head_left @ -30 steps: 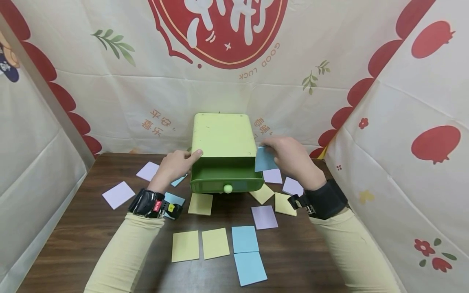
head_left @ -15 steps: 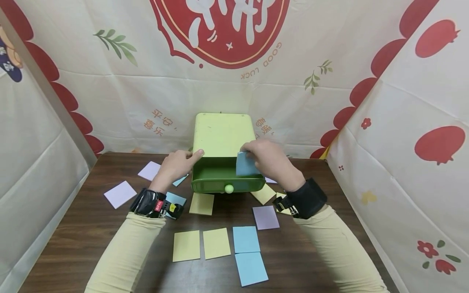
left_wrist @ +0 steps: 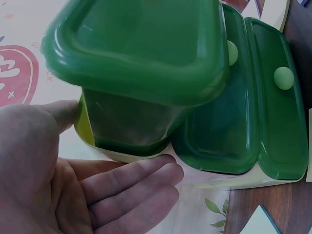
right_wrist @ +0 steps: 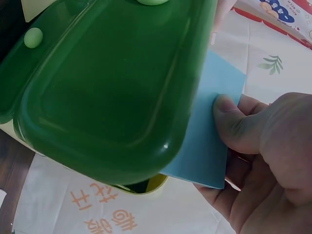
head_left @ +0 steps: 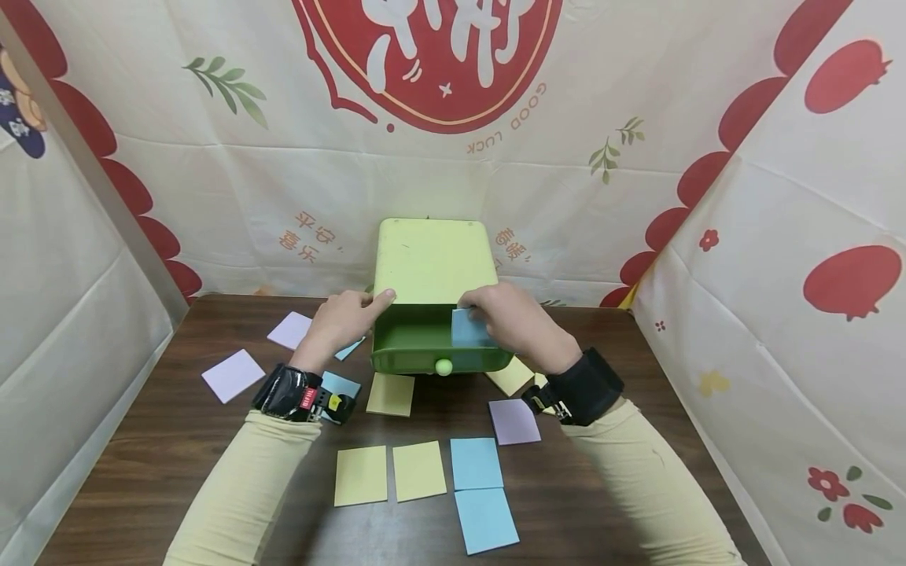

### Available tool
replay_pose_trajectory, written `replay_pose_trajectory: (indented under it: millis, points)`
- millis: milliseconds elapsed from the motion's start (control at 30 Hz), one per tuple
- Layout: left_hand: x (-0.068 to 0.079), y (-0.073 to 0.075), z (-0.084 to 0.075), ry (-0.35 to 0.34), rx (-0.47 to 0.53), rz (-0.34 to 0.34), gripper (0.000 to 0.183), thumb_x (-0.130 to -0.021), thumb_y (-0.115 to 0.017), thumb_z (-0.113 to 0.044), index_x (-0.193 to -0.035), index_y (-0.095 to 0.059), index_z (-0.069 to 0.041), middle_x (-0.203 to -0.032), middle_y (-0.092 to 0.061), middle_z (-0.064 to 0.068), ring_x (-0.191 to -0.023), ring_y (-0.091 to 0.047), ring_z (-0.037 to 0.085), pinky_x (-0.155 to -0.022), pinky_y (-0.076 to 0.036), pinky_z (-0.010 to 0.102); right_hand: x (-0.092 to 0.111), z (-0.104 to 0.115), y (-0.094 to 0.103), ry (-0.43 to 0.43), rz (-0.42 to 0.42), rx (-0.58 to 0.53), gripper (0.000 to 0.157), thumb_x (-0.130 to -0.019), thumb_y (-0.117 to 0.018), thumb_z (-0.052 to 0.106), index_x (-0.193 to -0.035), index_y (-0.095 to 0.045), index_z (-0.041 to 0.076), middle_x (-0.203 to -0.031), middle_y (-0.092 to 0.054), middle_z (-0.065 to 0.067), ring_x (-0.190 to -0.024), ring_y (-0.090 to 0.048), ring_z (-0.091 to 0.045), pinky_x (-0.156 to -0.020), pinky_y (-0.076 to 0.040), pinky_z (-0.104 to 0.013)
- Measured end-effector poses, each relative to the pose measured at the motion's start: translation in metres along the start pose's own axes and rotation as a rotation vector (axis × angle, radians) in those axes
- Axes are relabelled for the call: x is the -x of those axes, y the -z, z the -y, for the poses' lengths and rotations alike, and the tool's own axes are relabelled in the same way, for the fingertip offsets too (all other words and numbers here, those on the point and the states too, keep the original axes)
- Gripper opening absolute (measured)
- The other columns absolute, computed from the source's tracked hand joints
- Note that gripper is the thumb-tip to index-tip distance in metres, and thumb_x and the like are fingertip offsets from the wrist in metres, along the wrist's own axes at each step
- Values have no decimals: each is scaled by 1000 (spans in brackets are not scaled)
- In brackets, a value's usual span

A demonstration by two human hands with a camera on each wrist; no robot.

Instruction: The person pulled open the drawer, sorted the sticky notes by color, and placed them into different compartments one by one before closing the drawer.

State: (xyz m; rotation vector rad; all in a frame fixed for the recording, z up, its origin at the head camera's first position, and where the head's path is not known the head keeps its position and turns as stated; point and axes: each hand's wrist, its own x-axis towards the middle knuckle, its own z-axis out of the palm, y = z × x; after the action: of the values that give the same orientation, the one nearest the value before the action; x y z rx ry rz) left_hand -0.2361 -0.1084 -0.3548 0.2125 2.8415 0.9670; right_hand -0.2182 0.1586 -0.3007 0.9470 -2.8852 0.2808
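Blue note [head_left: 467, 328] hung at the right end of the pulled-out drawer [head_left: 403, 361].
I saw the right hand [head_left: 515, 321] pinching it; the left hand [head_left: 342, 320] rested against the cabinet [head_left: 435, 259], fingers extended.

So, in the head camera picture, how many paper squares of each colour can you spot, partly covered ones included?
Yellow squares: 5
Blue squares: 5, counting the one in the right hand
Purple squares: 3
Total: 13 visible; that hand may hide more.
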Motion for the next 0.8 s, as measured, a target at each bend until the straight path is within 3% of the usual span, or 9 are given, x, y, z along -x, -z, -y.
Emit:
replay_pose_trajectory:
  millis: [200,433,800]
  points:
    - [1,0,-1,1,1,-2,72,-96,-31,-68,-121,-65,-10,-93,-74,11,-81,-68,20,-78,-46,41,2,-2,-2,12,7,-1,21,-94,-58,1,-105,-72,12,-99,-72,-2,-86,-62,-16,-77,-50,-33]
    - [-1,-2,0,-11,-17,-31,68,-96,-32,-68,-99,-68,-11,-77,-71,5,-73,-65,20,-68,-43,35,2,-2,-4,2,57,-46,21,-95,-56,1,-103,-72,12,-95,-70,-3,-82,-59,-17,-74,-50,-32]
    - [-1,-2,1,-15,-12,-29,67,-96,-32,-68,-97,-67,-11,-77,-71,5,-73,-65,20,-70,-44,36,-2,-6,-22,5,96,-61,19,-93,-63,3,-108,-72,8,-101,-73,-7,-89,-65,-20,-80,-52,-36]
